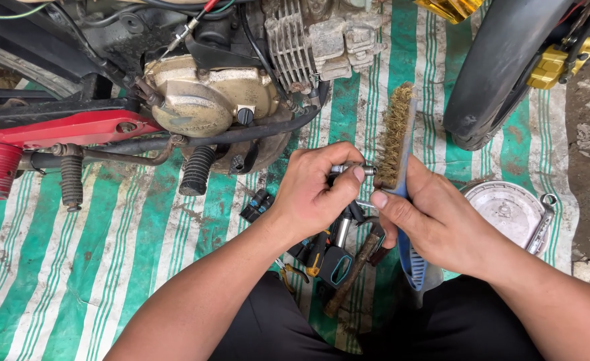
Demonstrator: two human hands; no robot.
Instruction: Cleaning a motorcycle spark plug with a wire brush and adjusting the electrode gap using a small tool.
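My left hand (315, 187) pinches a small metal bolt (352, 170) between thumb and fingers, its tip against the bristles of a wire brush (395, 137). My right hand (429, 217) grips the brush by its blue handle, which sticks out below the palm. The brass-coloured bristles face left and the brush points away from me. Both hands hover over a green and white striped tarp (108, 267).
A motorcycle engine (208, 93) with footpegs and a red frame part stands at the back left. A tyre (496, 73) rises at the top right. A round metal cover (509, 210) lies right of my hands. Several tools (335, 257) lie under my wrists.
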